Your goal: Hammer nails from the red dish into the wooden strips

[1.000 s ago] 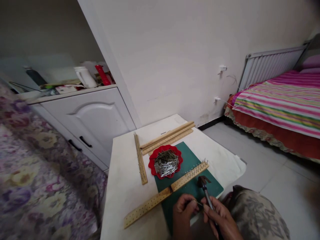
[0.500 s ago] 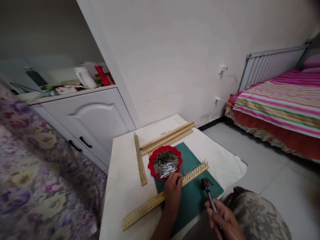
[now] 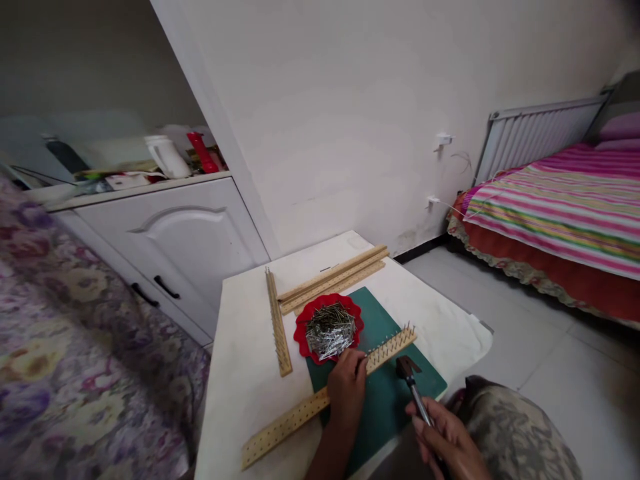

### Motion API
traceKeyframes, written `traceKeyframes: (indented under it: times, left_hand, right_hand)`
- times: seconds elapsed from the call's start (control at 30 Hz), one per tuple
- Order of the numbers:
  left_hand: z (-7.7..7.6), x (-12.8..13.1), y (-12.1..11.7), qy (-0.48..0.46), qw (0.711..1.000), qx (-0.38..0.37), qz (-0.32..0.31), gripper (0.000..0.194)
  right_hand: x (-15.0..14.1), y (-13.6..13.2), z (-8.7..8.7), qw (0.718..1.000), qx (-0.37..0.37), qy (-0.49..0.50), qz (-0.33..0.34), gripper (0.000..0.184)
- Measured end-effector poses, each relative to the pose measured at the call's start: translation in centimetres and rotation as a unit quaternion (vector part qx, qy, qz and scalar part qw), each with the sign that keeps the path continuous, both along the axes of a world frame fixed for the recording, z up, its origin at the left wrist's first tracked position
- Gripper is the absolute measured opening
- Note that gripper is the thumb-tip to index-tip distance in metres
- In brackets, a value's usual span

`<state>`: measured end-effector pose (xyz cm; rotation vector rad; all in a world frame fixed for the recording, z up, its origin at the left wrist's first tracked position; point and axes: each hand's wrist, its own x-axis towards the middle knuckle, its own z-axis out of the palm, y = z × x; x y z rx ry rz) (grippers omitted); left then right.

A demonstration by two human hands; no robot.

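Note:
A long wooden strip with rows of holes (image 3: 285, 427) lies slantwise over a green mat (image 3: 383, 407). Several nails (image 3: 393, 345) stand in its right end. My left hand (image 3: 346, 383) rests on the strip where the row of nails ends, thumb and fingertips pinched on what looks like a nail, mostly hidden by the fingers. My right hand (image 3: 445, 437) grips a claw hammer (image 3: 415, 390) by its handle, the head held over the mat just right of the strip. Touching the mat's far left side is a red scalloped bowl (image 3: 301, 333) filled with loose nails (image 3: 330, 330).
On the white-covered table (image 3: 240, 313), a narrow strip with nails in it (image 3: 278, 323) lies left of the bowl. More wooden strips (image 3: 333, 277) lie behind it. A cabinet (image 3: 190, 247) stands at the left, a bed (image 3: 560, 200) at the right. My knee (image 3: 515, 427) is near the table's right edge.
The view has shifted slightly. The hammer head has moved a little to the left. My left hand keeps its pinch at the same place on the strip.

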<state>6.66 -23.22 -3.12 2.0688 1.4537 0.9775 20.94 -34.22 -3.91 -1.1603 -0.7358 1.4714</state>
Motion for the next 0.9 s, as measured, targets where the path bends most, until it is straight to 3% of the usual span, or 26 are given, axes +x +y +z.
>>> traceKeyframes:
  times: [0.37, 0.63, 0.9]
  left_hand:
    - [-0.8, -0.2, 0.4, -0.017, 1.000, -0.014, 0.002, 0.020]
    - [-0.9, -0.3, 0.3, -0.028, 0.999, -0.017, 0.012, 0.019]
    - [-1.2, -0.3, 0.4, -0.035, 0.999, -0.015, 0.016, 0.019]
  right_hand:
    - [-1.8, 3.1, 3.6, 0.995, 0.057, 0.010, 0.079, 0.038]
    - [-2.7, 4.1, 2.9, 0.992, 0.065, -0.036, 0.105, 0.035]
    - [-2.6, 4.3, 3.1, 0.991, 0.062, -0.044, 0.107, 0.036]
